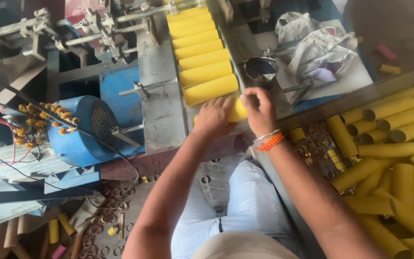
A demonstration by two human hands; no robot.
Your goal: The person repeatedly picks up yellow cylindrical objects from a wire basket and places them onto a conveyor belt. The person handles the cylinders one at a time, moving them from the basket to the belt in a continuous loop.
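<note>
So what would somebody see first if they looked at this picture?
Probably the row of bright yellow tubes lying side by side on the grey machine chute at the top middle. Just below it, the left hand and right hand both grip one yellow tube at the chute's lower end. A big pile of yellow tubes fills the right side, and a round blue motor sits on the left.

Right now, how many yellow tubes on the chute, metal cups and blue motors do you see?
Yellow tubes lined on the chute: 8
Yellow tube held by left hand and right hand: 1
Metal cup: 1
Blue motor: 1
Total: 11
</note>
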